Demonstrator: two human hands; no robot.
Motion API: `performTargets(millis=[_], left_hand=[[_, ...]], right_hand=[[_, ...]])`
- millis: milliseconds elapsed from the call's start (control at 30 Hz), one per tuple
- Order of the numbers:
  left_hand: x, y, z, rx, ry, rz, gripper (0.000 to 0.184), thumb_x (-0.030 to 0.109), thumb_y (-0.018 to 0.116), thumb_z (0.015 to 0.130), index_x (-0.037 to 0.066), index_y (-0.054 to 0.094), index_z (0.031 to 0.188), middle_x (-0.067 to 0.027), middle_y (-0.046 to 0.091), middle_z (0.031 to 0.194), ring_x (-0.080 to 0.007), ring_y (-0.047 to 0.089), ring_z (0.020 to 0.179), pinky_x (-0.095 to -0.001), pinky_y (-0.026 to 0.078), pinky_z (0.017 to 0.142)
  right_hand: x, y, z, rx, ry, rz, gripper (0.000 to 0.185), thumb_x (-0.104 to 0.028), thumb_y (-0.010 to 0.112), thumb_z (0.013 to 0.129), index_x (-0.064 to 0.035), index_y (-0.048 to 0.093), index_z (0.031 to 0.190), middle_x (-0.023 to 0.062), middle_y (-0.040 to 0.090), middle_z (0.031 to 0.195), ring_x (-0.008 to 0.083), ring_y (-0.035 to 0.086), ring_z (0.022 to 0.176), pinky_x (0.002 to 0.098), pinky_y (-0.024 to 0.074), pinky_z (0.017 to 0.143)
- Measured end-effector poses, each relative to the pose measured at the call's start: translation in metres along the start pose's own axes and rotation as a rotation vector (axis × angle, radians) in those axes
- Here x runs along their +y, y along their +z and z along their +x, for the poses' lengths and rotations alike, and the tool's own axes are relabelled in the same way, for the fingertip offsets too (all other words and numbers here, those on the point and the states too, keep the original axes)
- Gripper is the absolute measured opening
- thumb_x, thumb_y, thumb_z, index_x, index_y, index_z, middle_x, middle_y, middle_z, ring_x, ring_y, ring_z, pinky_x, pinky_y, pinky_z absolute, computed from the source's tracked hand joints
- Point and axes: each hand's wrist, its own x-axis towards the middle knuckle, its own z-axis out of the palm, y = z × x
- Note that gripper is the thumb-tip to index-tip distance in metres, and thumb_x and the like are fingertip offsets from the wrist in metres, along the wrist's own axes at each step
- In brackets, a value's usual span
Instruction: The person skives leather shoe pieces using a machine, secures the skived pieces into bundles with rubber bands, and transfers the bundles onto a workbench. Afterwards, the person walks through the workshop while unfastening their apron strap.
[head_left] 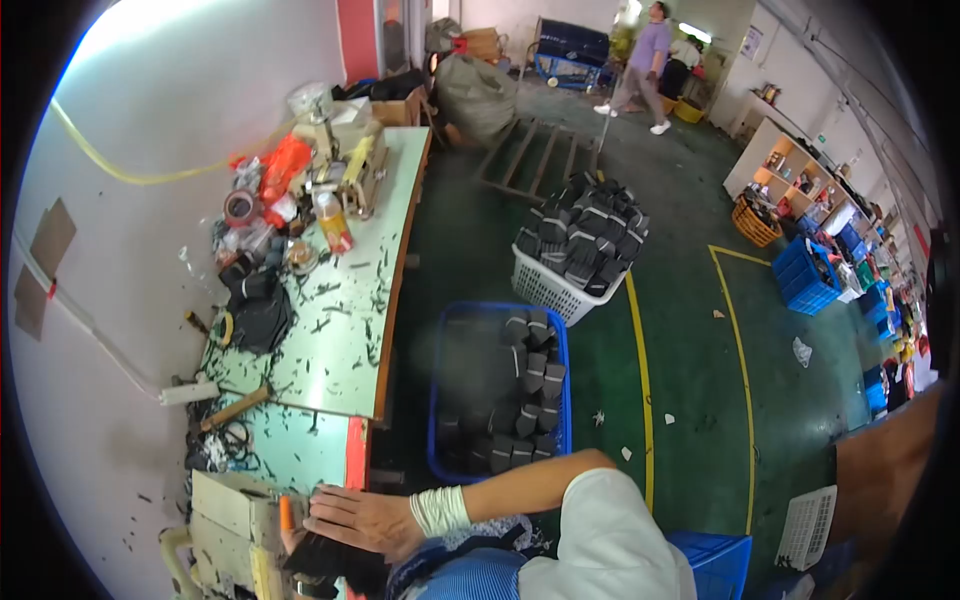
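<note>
While the right hand (365, 520) lies over black cloth (335, 562) toward seven o'clock, a sewing machine (225, 515) stands beside.
I cannot tell either grip; left hand (292, 541) is mostly hidden.

The right hand's grip (368, 522) covers part of the dark fabric (345, 568), so we cannot see how the fingertips meet it. The bottom edge cuts off the pale machine (222, 515) beside it. A hazy smudge blurs the left half of the blue basket (567, 400), hiding its contents from us there. At the back, a second person (684, 62) is too small for us to make out what they handle.
</note>
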Motion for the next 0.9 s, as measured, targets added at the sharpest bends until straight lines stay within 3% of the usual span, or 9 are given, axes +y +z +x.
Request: performTargets(millis=[133, 200, 267, 400, 533, 600, 767, 833, 900], left_hand=[[-0.018, -0.019, -0.002, 0.189, 0.337, 0.109, 0.079, 0.067, 0.033, 0.086, 0.003, 0.045, 0.131, -0.0121, 0.051, 0.129, -0.0252, 0.047, 0.120, -0.0381, 0.040, 0.100], [0.004, 0.074, -0.002, 0.229, 0.240, -0.044, 0.085, 0.071, 0.027, 0.086, 0.003, 0.039, 0.136, -0.0126, 0.049, 0.130, -0.0283, 0.048, 0.120, -0.0401, 0.040, 0.100], [-0.019, 0.046, -0.018, 0.247, 0.316, 0.082, 0.088, 0.073, 0.025, 0.085, 0.003, 0.037, 0.137, -0.0123, 0.049, 0.130, -0.0287, 0.050, 0.118, -0.0402, 0.041, 0.099], [-0.042, 0.045, -0.045, 0.274, 0.372, 0.220, 0.088, 0.073, 0.025, 0.085, 0.003, 0.036, 0.137, -0.0123, 0.050, 0.130, -0.0280, 0.050, 0.117, -0.0398, 0.040, 0.099], [-0.070, 0.050, -0.086, 0.318, 0.423, 0.353, 0.089, 0.074, 0.025, 0.085, 0.003, 0.036, 0.137, -0.0123, 0.050, 0.129, -0.0273, 0.050, 0.117, -0.0394, 0.040, 0.099], [-0.086, 0.053, -0.104, 0.340, 0.448, 0.414, 0.089, 0.074, 0.025, 0.085, 0.003, 0.036, 0.137, -0.0123, 0.050, 0.129, -0.0270, 0.050, 0.117, -0.0392, 0.040, 0.099], [-0.129, 0.057, -0.143, 0.380, 0.513, 0.418, 0.087, 0.072, 0.024, 0.087, 0.004, 0.031, 0.140, -0.0122, 0.045, 0.134, -0.0253, 0.045, 0.122, -0.0374, 0.034, 0.104], [-0.086, 0.110, -0.156, 0.375, 0.305, 0.248, 0.075, 0.060, 0.033, 0.092, 0.006, 0.028, 0.143, -0.0111, 0.037, 0.143, -0.0235, 0.039, 0.128, -0.0374, 0.028, 0.108], [-0.071, 0.089, -0.178, 0.340, 0.343, 0.329, 0.065, 0.047, 0.039, 0.093, 0.001, 0.033, 0.139, -0.0127, 0.040, 0.141, -0.0223, 0.039, 0.128, -0.0363, 0.028, 0.108]], right_hand=[[-0.015, 0.035, -0.002, 0.359, 0.519, 0.364, 0.117, -0.030, 0.081, 0.060, 0.0073, 0.005, 0.142, 0.0271, 0.029, 0.137, 0.0392, 0.032, 0.128, 0.0435, 0.0235, 0.109], [-0.020, 0.025, 0.003, 0.367, 0.810, 0.778, 0.124, -0.034, 0.083, 0.058, 0.0057, 0.003, 0.143, 0.0250, 0.026, 0.141, 0.0367, 0.032, 0.130, 0.0421, 0.0244, 0.109], [-0.029, 0.021, -0.003, 0.314, 0.807, 1.082, 0.127, -0.042, 0.083, 0.058, 0.0038, 0.002, 0.143, 0.0245, 0.024, 0.143, 0.0348, 0.028, 0.133, 0.0386, 0.0237, 0.109], [-0.066, 0.036, -0.028, 0.243, 0.984, 0.717, 0.123, -0.054, 0.080, 0.062, -0.0012, 0.006, 0.145, 0.0226, 0.025, 0.143, 0.0310, 0.027, 0.133, 0.0367, 0.0232, 0.109], [-0.100, 0.041, -0.030, 0.218, 0.906, 1.348, 0.116, -0.054, 0.077, 0.067, -0.0021, 0.008, 0.145, 0.0190, 0.024, 0.144, 0.0274, 0.026, 0.134, 0.0352, 0.0219, 0.110], [-0.118, 0.056, -0.021, 0.188, 0.980, 0.872, 0.107, -0.046, 0.078, 0.070, -0.0027, 0.014, 0.144, 0.0140, 0.029, 0.143, 0.0217, 0.029, 0.131, 0.0337, 0.0244, 0.109], [-0.153, 0.074, -0.028, 0.400, 0.914, 1.241, 0.083, -0.010, 0.078, 0.069, -0.0012, 0.031, 0.137, 0.0104, 0.050, 0.126, 0.0194, 0.047, 0.115, 0.0330, 0.0359, 0.101], [-0.160, 0.067, -0.036, 0.322, 1.000, 1.493, 0.060, -0.012, 0.073, 0.072, -0.0010, 0.048, 0.125, 0.0074, 0.061, 0.107, 0.0163, 0.058, 0.094, 0.0315, 0.0486, 0.084], [-0.178, 0.063, -0.056, 0.239, 1.121, 1.696, 0.054, -0.018, 0.066, 0.075, 0.0003, 0.050, 0.123, 0.0092, 0.060, 0.112, 0.0205, 0.059, 0.100, 0.0339, 0.0474, 0.090]])
